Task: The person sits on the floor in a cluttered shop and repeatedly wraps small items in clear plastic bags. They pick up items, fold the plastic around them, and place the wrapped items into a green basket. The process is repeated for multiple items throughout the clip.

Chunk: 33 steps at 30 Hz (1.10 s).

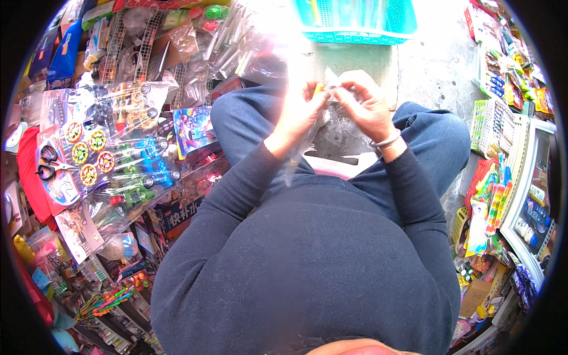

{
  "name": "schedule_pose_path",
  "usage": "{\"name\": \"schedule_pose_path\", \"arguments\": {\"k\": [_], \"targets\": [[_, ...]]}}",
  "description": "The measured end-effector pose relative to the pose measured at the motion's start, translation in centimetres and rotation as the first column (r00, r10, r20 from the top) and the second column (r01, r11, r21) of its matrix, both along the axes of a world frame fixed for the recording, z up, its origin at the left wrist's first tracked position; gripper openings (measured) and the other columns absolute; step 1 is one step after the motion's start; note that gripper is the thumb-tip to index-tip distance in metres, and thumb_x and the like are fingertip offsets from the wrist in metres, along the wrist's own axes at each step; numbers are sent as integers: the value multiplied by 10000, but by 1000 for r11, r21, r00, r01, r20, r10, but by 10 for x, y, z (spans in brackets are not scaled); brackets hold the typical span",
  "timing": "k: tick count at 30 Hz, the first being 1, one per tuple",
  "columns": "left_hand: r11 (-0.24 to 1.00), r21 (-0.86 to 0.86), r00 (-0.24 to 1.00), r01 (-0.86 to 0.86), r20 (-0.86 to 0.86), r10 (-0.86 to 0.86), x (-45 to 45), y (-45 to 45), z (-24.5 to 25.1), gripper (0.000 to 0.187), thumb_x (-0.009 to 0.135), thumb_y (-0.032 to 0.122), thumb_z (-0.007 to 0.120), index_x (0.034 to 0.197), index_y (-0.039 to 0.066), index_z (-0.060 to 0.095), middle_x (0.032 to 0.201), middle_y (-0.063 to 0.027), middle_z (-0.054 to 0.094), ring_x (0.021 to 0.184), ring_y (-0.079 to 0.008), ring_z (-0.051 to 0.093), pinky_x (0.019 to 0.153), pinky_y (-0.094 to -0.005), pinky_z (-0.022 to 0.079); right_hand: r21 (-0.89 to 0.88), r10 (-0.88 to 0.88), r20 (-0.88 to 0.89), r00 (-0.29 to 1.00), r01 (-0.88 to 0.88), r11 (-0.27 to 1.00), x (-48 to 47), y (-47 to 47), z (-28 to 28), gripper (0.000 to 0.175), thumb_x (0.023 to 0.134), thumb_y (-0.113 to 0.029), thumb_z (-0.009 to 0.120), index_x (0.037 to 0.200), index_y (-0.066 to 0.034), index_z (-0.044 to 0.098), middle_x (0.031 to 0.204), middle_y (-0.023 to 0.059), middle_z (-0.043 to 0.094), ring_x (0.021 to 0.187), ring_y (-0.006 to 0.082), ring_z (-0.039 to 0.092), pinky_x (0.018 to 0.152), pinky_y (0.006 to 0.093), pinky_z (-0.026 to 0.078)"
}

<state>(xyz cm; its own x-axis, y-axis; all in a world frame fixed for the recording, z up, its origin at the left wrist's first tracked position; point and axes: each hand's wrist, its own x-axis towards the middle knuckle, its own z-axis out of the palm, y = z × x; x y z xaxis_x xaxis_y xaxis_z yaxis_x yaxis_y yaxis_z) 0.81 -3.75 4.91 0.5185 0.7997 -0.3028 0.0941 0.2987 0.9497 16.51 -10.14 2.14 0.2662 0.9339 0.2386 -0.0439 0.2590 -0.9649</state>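
Observation:
My left hand [301,111] is raised in front of my lap, its thumb and fingers closed on a clear plastic bag [298,155] that hangs down past the wrist. A small yellow-orange item [318,88] shows at its fingertips; glare hides what it is. Close beside it on the right, my right hand [366,106] pinches a crumpled piece of clear or whitish plastic [332,79] between thumb and fingers. A bracelet [385,139] circles the right wrist. Whether the two pieces of plastic are joined cannot be told.
Beyond my hands a turquoise plastic basket [357,36] rests on a pale surface [372,57]. Bagged toy cars [155,162] and black-handled scissors [51,163] lie to the left. On the right are plastic baskets [479,177], packaged goods and a white-framed glass-topped case [517,217].

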Motion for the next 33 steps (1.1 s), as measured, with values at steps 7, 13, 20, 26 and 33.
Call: {"name": "schedule_pose_path", "arguments": {"k": [7, 13, 20, 26, 33], "targets": [[996, -77, 997, 35, 65, -30, 6, 1, 1, 240, 931, 140, 573, 1137, 16, 579, 958, -6, 613, 836, -49, 563, 744, -192, 465, -202, -39, -293, 955, -22, 979, -13, 3, -7, 266, 898, -78, 644, 1150, -8, 594, 1038, 48, 629, 906, 106, 602, 837, 238, 485], [991, -76, 990, 108, 98, -101, 9, 3, -2, 240, 899, 214, 633, 1036, 19, 603, 872, -21, 622, 768, -78, 592, 670, -210, 459, -321, -61, -481, 875, -111, 940, -8, 5, -6, 268, 913, -125, 638, 1142, -3, 572, 969, 45, 649, 871, 103, 612, 798, 236, 496], [976, -159, 985, 150, 104, -135, 11, -1, 6, 218, 890, 188, 627, 1022, 16, 622, 860, -34, 643, 786, -94, 613, 684, -218, 460, -302, -142, -783, 605, -171, 938, -10, 9, -18, 228, 907, -141, 641, 1094, -28, 577, 901, 20, 630, 768, 87, 612, 658, 211, 511], [961, -234, 983, 145, 147, -113, 13, 2, 12, 353, 888, 206, 635, 1171, 6, 567, 998, -62, 638, 852, -104, 622, 729, -230, 466, -346, -225, -760, 610, -85, 935, 3, 13, -17, 216, 907, -124, 634, 1096, -38, 573, 832, 11, 619, 651, 77, 600, 543, 209, 494], [932, -52, 918, 360, -162, -363, 20, 45, 19, 352, 889, 106, 575, 1224, 1, 563, 969, -39, 629, 849, -99, 597, 761, -233, 483, -405, -355, -537, 766, 135, 904, 36, 8, -6, 232, 931, -232, 618, 1108, -82, 625, 761, -15, 611, 547, 17, 478, 463, 159, 371]]}}
